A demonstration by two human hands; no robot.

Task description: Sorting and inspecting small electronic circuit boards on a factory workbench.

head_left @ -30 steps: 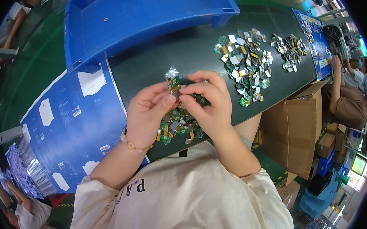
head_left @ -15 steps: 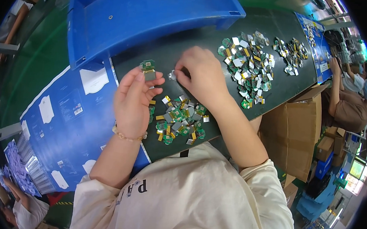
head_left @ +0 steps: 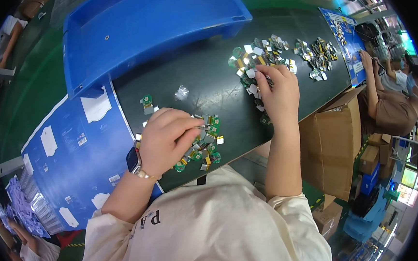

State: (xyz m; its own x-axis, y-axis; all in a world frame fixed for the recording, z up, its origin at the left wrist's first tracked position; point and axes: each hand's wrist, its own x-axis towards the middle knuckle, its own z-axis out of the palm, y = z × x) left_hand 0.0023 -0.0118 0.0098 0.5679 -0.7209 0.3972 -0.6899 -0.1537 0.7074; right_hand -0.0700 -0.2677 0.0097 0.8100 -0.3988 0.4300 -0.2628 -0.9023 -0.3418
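- Blue printed sheet (head_left: 82, 170): left hand's (head_left: 167, 137) 9 o'clock.
- Blue plastic tray (head_left: 148, 24): its 11 o'clock.
- Lone circuit board (head_left: 147, 102), on the worktop (head_left: 217, 82): 11 o'clock, nearer; long axis 12-to-6, green end at 12.
- Left fingers: bunched over the near pile (head_left: 210, 145) at 3 o'clock, partly hiding it; grip unclear.
- Large heap (head_left: 248, 58): right hand's (head_left: 280, 92) 11 o'clock, pieces pointing every way; cannot tell whether its fingers grip.
- Cardboard carton (head_left: 326, 153): 5 o'clock.

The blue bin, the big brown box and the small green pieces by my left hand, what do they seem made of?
Blue bin: probably plastic, smooth with a soft sheen and one even colour. Big brown box: looks like cardboard, matt, with creases and flaps. Small green pieces: likely circuit boards, from flat green faces with pale details; too small to be sure.
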